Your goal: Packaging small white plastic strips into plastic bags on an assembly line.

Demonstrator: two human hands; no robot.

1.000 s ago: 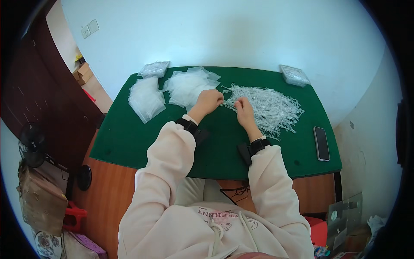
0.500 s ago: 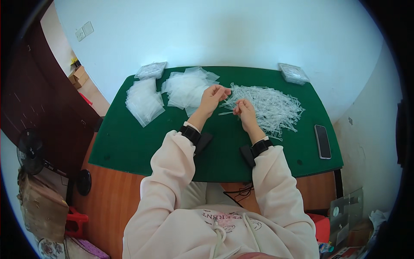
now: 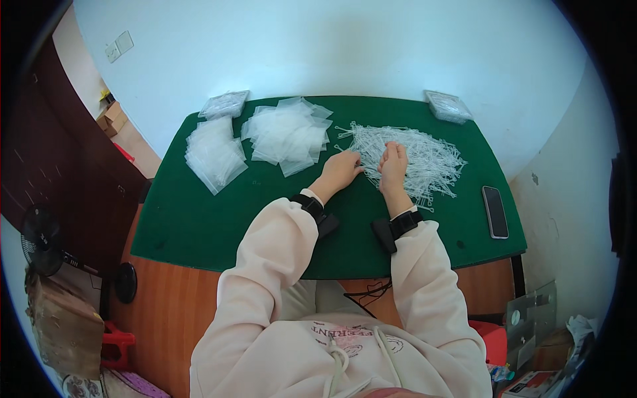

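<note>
A wide heap of thin, clear stick-like pieces with small looped ends [image 3: 424, 156] lies on the green table, right of centre. My left hand [image 3: 341, 171] is at the heap's left edge, its fingers curled and pressed together; what they hold, if anything, is too small to make out. Over the left part of the heap, my right hand [image 3: 393, 166] points away from me with its fingers bunched together, and anything between them is hidden. Left of my hands lie two spreads of clear flat plastic bags, a wider one [image 3: 288, 132] and a narrower one [image 3: 215, 156].
Clear packs stand at the table's back left [image 3: 224, 105] and back right [image 3: 448, 107]. A phone [image 3: 495, 212] lies near the right edge of the green table [image 3: 192, 232]. Black bands with blocks circle both wrists. A fan [image 3: 43, 239] stands on the left.
My left hand has come down and a little right, to the heap's edge. My right hand has shifted slightly right and farther over the heap. The whole view has moved slightly.
</note>
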